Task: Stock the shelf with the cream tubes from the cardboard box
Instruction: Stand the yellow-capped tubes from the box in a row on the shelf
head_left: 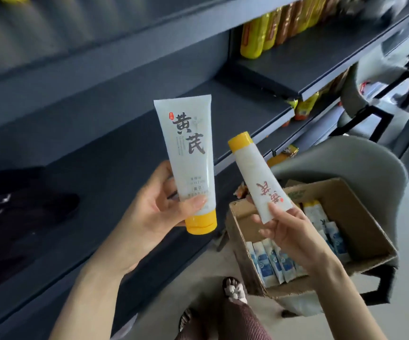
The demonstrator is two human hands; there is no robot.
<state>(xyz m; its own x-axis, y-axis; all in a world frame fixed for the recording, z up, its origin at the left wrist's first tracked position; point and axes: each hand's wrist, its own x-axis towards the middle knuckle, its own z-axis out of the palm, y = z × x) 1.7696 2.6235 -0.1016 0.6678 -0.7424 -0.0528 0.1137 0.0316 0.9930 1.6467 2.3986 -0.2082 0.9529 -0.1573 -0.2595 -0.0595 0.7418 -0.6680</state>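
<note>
The left hand [149,212] grips the first cream tube [188,153] near its lower end: the thumb lies across the front above the yellow cap and the fingers curl behind. This tube stands nearly upright, cap down, with its printed characters facing the camera. It is held in the air in front of the dark shelf [115,153], not touching the board.

The right hand [289,231] pinches the second cream tube [257,177] at its flat crimped end, between thumb and fingers. This tube is tilted, with the yellow cap pointing up and to the left and the red print upside down. It is held above the near left corner of the cardboard box [360,217]. The two tubes are near each other but apart.

The box is open and rests on a grey chair [345,155]. It contains blue-and-white packs [272,263], which may be further tubes; the print is too small to confirm. Yellow packets [255,40] stand in a row on the upper shelf at right. A dark object [26,200] lies on the shelf at left.
</note>
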